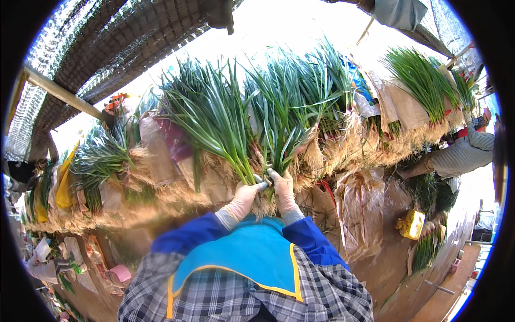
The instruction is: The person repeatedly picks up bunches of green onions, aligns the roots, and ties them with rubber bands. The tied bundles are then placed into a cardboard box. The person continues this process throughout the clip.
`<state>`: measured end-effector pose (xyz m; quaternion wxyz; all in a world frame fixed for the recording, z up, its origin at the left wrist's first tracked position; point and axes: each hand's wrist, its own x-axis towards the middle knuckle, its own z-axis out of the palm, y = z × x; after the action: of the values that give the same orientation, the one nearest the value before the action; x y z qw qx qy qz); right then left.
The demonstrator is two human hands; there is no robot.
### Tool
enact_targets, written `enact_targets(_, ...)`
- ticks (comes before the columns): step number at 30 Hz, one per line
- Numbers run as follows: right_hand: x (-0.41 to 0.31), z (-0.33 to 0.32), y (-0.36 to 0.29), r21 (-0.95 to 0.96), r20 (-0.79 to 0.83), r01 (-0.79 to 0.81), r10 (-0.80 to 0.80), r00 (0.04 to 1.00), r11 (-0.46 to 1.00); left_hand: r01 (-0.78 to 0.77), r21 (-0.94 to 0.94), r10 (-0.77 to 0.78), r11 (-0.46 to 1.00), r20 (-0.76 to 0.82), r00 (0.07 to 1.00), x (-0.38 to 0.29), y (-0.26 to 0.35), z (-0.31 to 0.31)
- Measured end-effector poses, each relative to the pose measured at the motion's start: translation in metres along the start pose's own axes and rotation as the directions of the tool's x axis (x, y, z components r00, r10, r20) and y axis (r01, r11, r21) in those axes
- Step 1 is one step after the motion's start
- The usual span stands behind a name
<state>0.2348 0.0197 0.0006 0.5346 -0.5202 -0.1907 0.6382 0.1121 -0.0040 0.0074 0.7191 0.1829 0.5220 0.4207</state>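
Observation:
Both of my hands wear light gloves with dark, soiled fingertips and meet in front of my blue apron. My left hand (246,195) is closed around the lower stems of a bunch of long green leafy plants (225,141), whose leaves fan up and to the left. Close beside it, my right hand (283,189) grips the base of a smaller green plant bunch (279,151). Pale stringy roots (263,206) hang between and below the hands. Behind them, more rooted green bunches (289,92) stand packed in a row.
The long row of bunches, with brown sacking (406,106) between some, crosses the view. A plastic sack (359,213) hangs at its near side. A yellow package (412,224) and a pink roll (120,273) lie lower down. A person (462,155) bends over plants at the far right.

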Motion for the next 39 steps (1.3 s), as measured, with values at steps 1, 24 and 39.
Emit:
enact_targets(1,-0.001,0.0,0.0,0.092,0.02,-0.043,0.041,0.999,0.995,0.006,-0.034,-0.006,0.999,0.001,1.0,-0.001,0.001,0.001)
enact_targets(24,0.015,-0.074,-0.139,0.193,0.102,0.253,-0.276,0.956,0.948,0.342,-0.024,-0.333,0.939,0.176,0.926,-0.036,0.04,-0.03)
enact_targets(39,0.015,-0.007,-0.049,-0.592,0.271,0.148,0.023,0.962,0.792,0.232,-0.104,-0.209,0.967,0.194,0.959,-0.021,0.027,-0.033)
